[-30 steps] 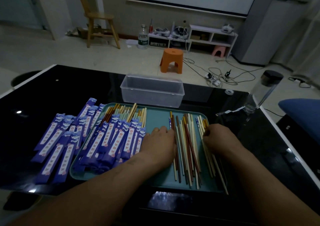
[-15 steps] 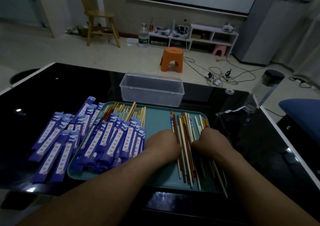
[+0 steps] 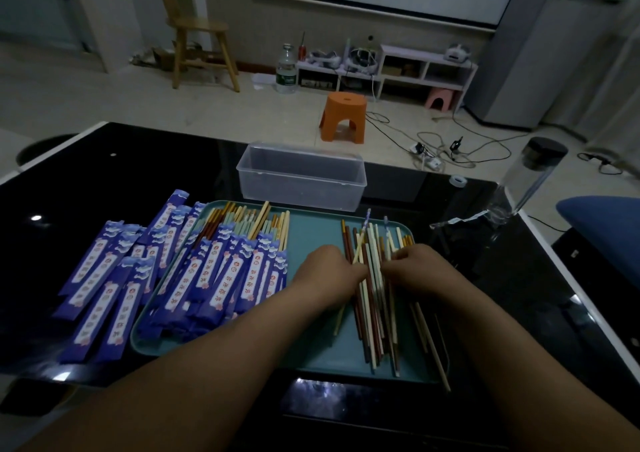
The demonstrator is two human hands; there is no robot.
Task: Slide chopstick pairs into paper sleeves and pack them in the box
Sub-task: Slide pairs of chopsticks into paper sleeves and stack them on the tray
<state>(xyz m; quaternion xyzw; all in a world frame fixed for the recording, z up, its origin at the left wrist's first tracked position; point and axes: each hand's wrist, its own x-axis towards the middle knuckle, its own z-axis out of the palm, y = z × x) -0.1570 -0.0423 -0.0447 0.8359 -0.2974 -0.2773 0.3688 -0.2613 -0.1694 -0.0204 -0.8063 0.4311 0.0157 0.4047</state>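
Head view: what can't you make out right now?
All in the head view:
- Fingertips of left hand and right hand: curled under the hands, so any grip on the loose chopsticks is unclear.
- Print on the paper sleeves: too small, dim.
- Blue object at right: cut off by frame edge.

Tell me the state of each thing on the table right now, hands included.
Clear box: open, empty.
Loose chopsticks: unsleeved, heaped on the right of the tray.
Sleeved chopsticks: in sleeves, piled on tray's left.
Left hand: pinching loose chopsticks.
Right hand: fingers curled on loose chopsticks.
Bottle: capped, standing.
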